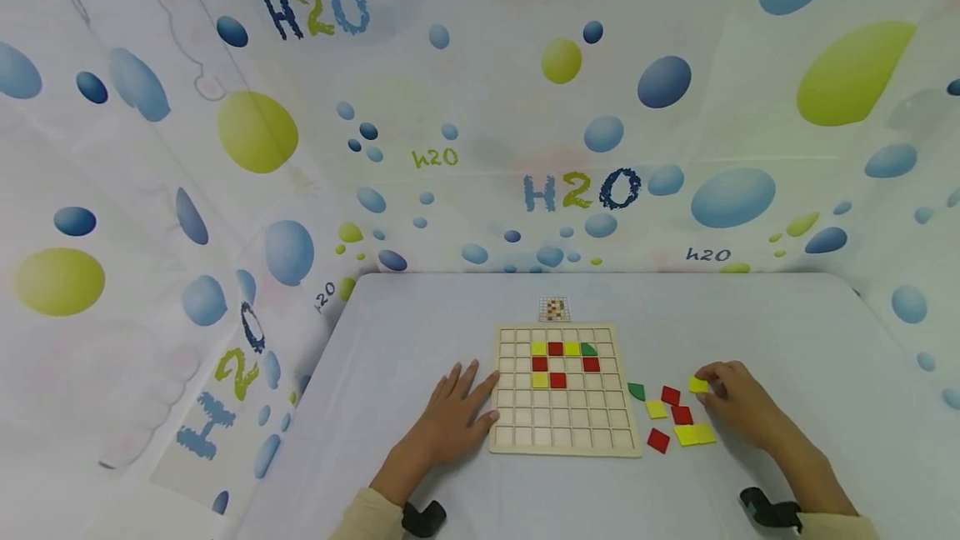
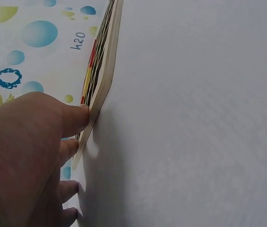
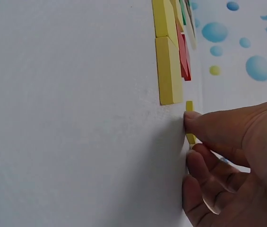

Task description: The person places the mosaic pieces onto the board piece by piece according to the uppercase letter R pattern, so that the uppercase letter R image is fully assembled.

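A wooden grid board [image 1: 566, 452] lies on the white table, with red, yellow and green pieces set in its upper cells. My left hand [image 1: 452, 419] rests flat with spread fingers, the thumb and index finger touching the board's left edge. In the left wrist view the thumb [image 2: 76, 118] lies against that edge. Right of the board, my right hand [image 1: 738, 402] pinches a yellow square tile [image 1: 697, 385] at its right side, low over the table. The right wrist view shows the thumb [image 3: 204, 124] on this tile, with the other fingers curled beneath.
Loose pieces lie between board and right hand: a green quarter-round [image 1: 637, 391], red squares [image 1: 658, 441] and yellow squares [image 1: 656, 409]. A small pattern card [image 1: 554, 309] lies behind the board. A patterned curtain [image 1: 480, 215] stands behind the table.
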The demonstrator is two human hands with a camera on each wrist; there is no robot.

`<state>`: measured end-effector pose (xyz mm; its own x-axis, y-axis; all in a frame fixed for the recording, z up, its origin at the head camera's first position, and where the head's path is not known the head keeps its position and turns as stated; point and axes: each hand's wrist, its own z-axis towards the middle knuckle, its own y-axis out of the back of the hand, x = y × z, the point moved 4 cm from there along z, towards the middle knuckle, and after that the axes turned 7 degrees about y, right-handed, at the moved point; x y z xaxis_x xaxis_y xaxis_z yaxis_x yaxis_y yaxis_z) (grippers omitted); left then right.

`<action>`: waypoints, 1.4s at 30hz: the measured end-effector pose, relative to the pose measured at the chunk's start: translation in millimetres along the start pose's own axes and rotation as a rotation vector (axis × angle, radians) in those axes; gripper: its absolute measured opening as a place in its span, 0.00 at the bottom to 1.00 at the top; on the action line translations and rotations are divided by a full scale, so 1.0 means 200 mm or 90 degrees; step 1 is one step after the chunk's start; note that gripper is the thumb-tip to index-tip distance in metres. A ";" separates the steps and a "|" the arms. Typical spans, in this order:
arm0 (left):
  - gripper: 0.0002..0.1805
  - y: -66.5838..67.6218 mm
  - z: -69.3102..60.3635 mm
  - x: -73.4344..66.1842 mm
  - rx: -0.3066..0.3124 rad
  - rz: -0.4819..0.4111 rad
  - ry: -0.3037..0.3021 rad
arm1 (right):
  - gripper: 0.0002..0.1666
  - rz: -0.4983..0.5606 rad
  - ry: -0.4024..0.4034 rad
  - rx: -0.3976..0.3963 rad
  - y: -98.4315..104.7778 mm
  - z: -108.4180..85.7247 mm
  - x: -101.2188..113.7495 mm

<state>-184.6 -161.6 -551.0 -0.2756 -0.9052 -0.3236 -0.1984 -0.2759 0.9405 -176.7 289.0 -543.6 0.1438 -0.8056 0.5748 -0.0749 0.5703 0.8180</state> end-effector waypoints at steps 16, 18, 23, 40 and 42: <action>0.35 0.00 0.00 0.00 0.010 -0.004 0.013 | 0.18 0.012 0.027 0.001 -0.08 0.15 0.05; 0.35 0.01 0.00 0.00 0.008 -0.012 0.009 | 0.19 0.025 0.009 0.008 -0.10 0.17 0.06; 0.35 0.01 -0.01 -0.01 0.012 -0.011 0.008 | 0.20 0.039 -0.022 0.012 -0.15 0.22 0.15; 0.35 0.01 0.00 -0.01 0.008 -0.002 0.013 | 0.10 -0.025 0.144 0.053 -0.40 0.30 0.67; 0.35 0.00 0.00 0.00 0.009 -0.002 0.015 | 0.09 -0.042 0.148 0.056 -0.42 0.30 0.69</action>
<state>-184.2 -161.1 -549.8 -0.2532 -0.9116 -0.3238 -0.2124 -0.2741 0.9379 -209.6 121.2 -531.2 0.3738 -0.7764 0.5075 -0.1424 0.4926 0.8585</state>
